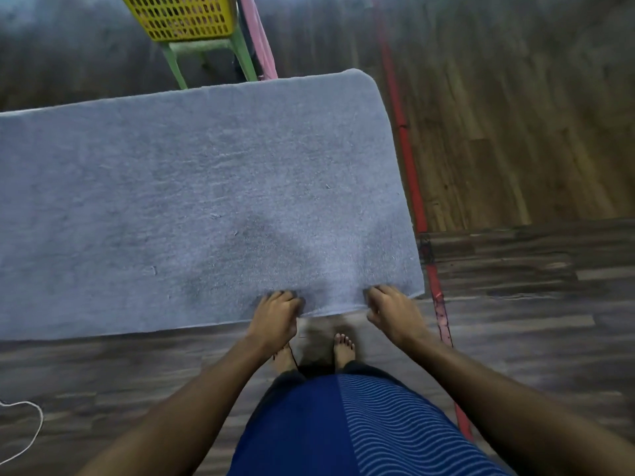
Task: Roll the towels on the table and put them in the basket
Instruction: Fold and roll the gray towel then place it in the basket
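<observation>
A large grey-blue towel (192,201) lies spread flat over the table and hides its top. My left hand (276,314) and my right hand (391,312) both pinch the towel's near edge, close to its near right corner, fingers curled over the hem. The yellow perforated basket (182,15) stands on a pale green stool (209,53) beyond the towel's far edge, at the top of the view.
A pink cloth or bar (261,39) hangs beside the stool. A red pole (410,180) runs along the towel's right side down to the floor. My bare feet (343,348) stand on the wood-pattern floor. A white cord (31,431) lies at the lower left.
</observation>
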